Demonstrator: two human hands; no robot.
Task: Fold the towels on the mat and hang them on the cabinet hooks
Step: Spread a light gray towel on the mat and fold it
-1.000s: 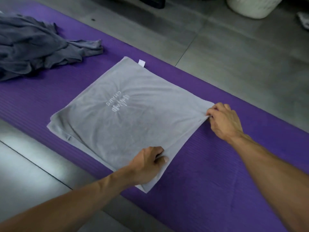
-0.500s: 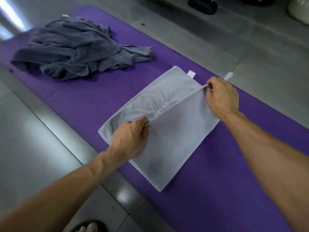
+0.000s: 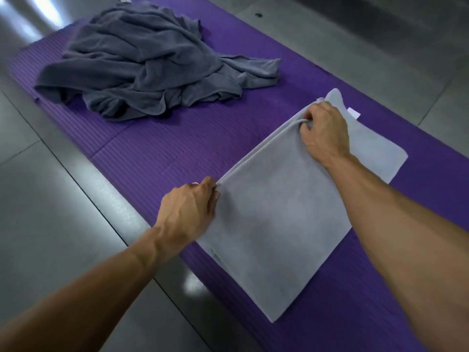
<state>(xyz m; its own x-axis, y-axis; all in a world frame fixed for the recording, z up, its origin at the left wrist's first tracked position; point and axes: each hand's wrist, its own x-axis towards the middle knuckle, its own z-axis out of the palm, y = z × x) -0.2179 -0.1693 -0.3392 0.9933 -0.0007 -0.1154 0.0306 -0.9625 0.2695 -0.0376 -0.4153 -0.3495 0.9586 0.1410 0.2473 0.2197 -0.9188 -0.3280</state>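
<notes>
A light grey towel lies folded in a rectangle on the purple mat, at the centre right. My left hand pinches the towel's near left corner. My right hand grips the far left corner, fingers curled round the edge. The upper layer lies over the lower one, whose far edge with a small white tag sticks out beyond my right hand. A crumpled heap of darker grey towels sits farther along the mat at the upper left.
The mat lies on grey floor tiles that run along its left and far right sides. A strip of bare mat separates the heap from the folded towel. No cabinet or hooks are in view.
Both hands carried the towel's right edge across to the left edge, folding it in half and covering the printed logo. The view has shifted, and the heap now shows more fully.
</notes>
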